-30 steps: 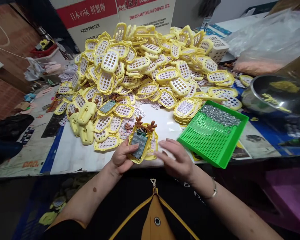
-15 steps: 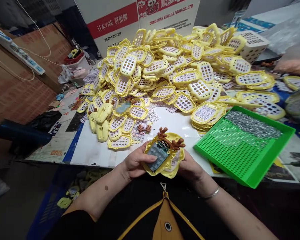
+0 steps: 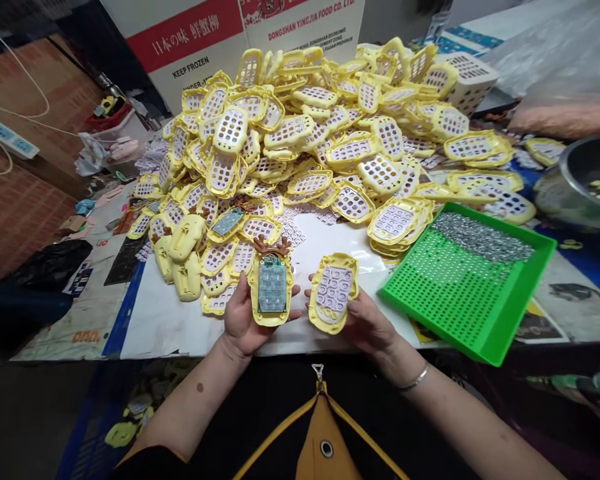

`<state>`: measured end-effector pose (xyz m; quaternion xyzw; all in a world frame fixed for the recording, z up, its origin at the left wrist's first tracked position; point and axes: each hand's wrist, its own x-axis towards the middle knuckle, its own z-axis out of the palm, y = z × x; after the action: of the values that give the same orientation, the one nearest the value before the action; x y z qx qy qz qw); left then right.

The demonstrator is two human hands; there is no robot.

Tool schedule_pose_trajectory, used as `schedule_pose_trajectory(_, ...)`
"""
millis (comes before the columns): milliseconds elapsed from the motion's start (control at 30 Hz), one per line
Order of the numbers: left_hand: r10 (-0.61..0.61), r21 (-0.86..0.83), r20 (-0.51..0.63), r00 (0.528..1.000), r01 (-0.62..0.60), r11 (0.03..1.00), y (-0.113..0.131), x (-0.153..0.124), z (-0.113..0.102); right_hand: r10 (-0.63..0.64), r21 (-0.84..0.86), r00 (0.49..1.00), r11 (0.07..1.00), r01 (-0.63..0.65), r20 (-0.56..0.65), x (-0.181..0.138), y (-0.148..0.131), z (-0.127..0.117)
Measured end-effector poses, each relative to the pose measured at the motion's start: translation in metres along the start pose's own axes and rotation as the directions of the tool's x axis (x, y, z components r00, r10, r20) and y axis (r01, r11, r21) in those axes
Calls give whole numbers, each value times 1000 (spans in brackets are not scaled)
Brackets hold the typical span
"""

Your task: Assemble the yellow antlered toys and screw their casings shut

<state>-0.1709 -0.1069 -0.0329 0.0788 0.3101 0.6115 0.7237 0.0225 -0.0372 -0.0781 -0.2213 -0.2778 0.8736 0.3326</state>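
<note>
My left hand [image 3: 250, 320] supports a yellow toy-phone half [image 3: 273, 287] from below and behind. Brown antlers [image 3: 272, 247] rise from its top, and a green circuit board under a grey keypad sheet lies inside. In my right hand [image 3: 367, 320] is a second yellow toy-phone half [image 3: 333, 293], its inner side up, with a pale keypad insert. The two halves are apart, side by side above the table's front edge. Several closed yellow shells [image 3: 187, 237] lie left of my left hand, next to another half with a grey keypad sheet [image 3: 229, 221].
A large heap of yellow shell halves [image 3: 290, 133] covers the table's back. At right stand a green perforated tray [image 3: 460, 320] with many small silvery screws and a metal bowl [image 3: 590, 160]. A printed carton [image 3: 200, 40] is behind the heap.
The two halves, overlapped between my hands before, are now separated. The antlered half has moved left and turned upright. My left thumb has come off the keypad sheet. The view has shifted.
</note>
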Motion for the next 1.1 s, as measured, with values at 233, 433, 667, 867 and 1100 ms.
schedule_pose_trajectory(233, 53, 168, 0, 999, -52, 984, -2, 11, 3, -6, -15, 992, 1000, 8, 126, 7, -3, 17)
schedule_pose_trajectory(433, 177, 371, -56, 983, -144, 917, -1, 10, 4, -78, -59, 991, 995, 85, 107, 18, 6, 19)
schedule_pose_trajectory(667, 214, 508, -11, 977, -179, 842, -13, 13, 16, -125, -159, 988, 977, 139, 93, 28, 23, 19)
schedule_pose_trajectory(867, 230, 505, -19, 973, -190, 842, -22, 16, 22, -163, -180, 985, 969, 172, 62, 25, 26, 21)
schedule_pose_trajectory(1100, 185, 507, -51, 982, -134, 852, -21, 15, 28, -139, -190, 979, 967, 167, 149, 19, 24, 17)
